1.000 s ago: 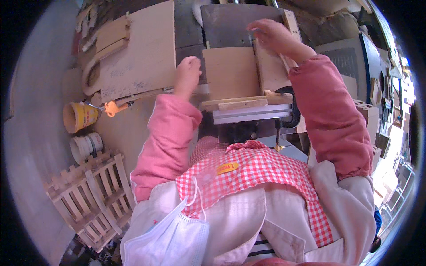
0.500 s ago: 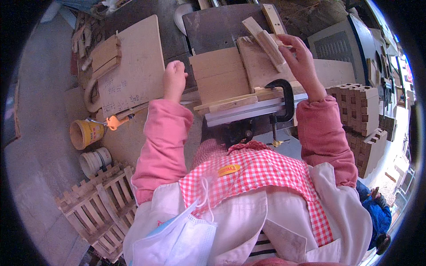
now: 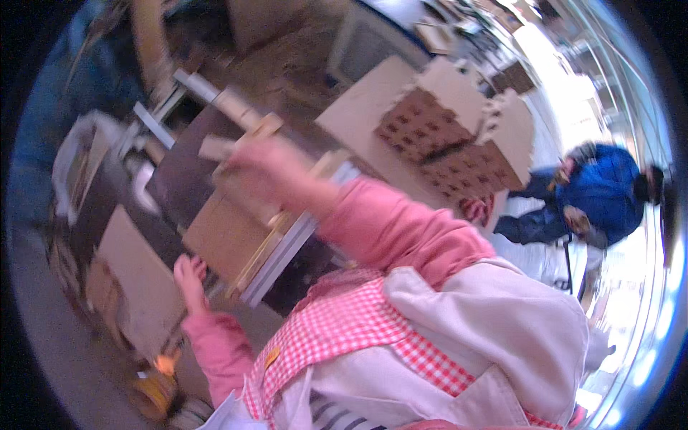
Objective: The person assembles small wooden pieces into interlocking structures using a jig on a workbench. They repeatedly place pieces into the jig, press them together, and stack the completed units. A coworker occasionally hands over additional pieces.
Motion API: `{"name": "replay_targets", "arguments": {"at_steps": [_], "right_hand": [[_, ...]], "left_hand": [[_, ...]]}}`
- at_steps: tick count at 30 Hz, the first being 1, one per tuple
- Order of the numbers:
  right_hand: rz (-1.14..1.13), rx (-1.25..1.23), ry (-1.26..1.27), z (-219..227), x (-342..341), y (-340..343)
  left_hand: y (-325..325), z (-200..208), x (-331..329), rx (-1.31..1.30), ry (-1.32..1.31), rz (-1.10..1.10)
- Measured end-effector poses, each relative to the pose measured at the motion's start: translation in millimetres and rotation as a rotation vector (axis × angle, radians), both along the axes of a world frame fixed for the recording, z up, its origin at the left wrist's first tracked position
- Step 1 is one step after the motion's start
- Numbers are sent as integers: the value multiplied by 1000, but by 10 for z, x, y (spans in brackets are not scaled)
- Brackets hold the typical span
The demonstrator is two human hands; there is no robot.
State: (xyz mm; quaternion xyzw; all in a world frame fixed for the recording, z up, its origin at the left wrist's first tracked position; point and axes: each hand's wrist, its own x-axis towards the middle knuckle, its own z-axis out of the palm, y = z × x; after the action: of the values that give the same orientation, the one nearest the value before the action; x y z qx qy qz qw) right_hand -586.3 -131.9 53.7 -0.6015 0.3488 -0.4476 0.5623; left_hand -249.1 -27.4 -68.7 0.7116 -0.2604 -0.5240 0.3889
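Motion blurs most of this view. My left hand hovers by the near left corner of a flat brown board, with its fingers stretched and apart and nothing seen in them. Over the far right part of the bench, my right hand is smeared, so its fingers do not show clearly. Next to it lie a short wooden block and a longer wooden strip. Whether it touches or holds any of them is unclear. A silver metal rail runs along the bench's near edge.
A pale panel lies at left, above a yellow bucket with an orange object at its rim. Slotted brown board stacks stand on the right. Farther right is a person in blue.
The whole view has swung and tilted to the right, so the bench now sits left and the person in blue shows more fully. My left hand's fingers have uncurled.
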Motion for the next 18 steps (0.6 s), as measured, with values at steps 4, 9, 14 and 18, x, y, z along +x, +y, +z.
{"name": "replay_targets", "arguments": {"at_steps": [4,9,14,18], "right_hand": [[-97,-570,432,71,59,453],[-199,-438,361,80,-530,968],[-426,-306,336,-76,-1158,1789],[-580,-46,404,-311,-1421,2714]], "left_hand": [[-14,66,-6,65,6,-10],[-92,83,241,77,98,-125],[-234,-43,447,105,58,-174],[-381,-91,481,57,-124,-245]]}}
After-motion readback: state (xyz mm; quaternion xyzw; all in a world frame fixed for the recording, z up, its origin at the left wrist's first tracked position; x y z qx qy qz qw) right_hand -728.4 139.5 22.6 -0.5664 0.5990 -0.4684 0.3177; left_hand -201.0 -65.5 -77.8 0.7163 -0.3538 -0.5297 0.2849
